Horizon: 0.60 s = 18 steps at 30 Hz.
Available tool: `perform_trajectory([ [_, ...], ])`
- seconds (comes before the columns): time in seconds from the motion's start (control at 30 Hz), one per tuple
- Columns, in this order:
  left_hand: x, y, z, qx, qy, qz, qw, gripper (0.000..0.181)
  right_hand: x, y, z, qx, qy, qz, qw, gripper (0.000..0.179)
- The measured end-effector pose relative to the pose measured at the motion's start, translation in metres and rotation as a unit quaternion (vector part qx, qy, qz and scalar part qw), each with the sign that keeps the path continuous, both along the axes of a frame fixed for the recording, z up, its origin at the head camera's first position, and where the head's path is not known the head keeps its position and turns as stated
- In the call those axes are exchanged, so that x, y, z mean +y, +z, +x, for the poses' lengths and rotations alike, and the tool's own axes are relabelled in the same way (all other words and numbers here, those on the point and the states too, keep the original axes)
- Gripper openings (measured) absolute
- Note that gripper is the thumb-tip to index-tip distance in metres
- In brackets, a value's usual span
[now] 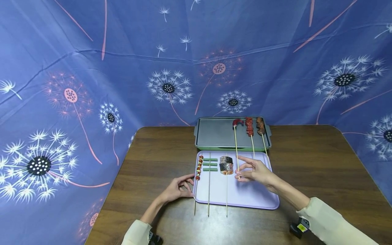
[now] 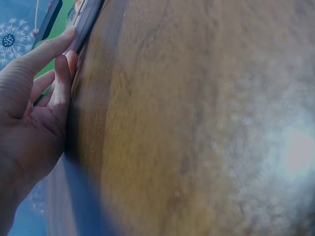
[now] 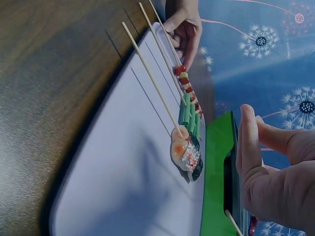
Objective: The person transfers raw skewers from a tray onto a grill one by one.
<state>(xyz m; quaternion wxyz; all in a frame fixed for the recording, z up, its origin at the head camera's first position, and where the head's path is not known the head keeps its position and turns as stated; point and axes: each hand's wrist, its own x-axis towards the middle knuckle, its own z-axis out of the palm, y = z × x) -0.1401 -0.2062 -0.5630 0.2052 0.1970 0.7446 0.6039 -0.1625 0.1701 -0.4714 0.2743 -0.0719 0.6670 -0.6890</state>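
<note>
Your right hand pinches the curled red skewer by its stick; its tip lies over the dark pan, just beside the red meat skewer. A loose pinch could let that thin stick roll, swinging the tip into its neighbour. Your left hand, thumb and fingers apart, touches the tray; pushing there could shift the three skewers lying across it.

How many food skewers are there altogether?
6. On the lilac tray: a mixed-chunk skewer, a green-piece skewer and a thick silvery-dark skewer. With food ends on or over the dark griddle: a curved red skewer, a red-chunk skewer and a brown-chunk skewer. None seems hidden.
</note>
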Motion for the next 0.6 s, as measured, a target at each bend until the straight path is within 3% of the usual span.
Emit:
perform_trajectory([
  [0.3,-0.0011,0.0005,0.0005,-0.003,0.005,-0.006,1.0,0.077,-0.0046,-0.0005,-0.0079,-0.009,-0.012,0.016,0.9998,0.077],
  [0.6,-0.0003,0.0025,0.0012,-0.008,0.007,-0.006,0.9999,0.077,-0.0068,-0.0059,-0.0102,0.029,-0.007,0.029,0.9991,0.077],
])
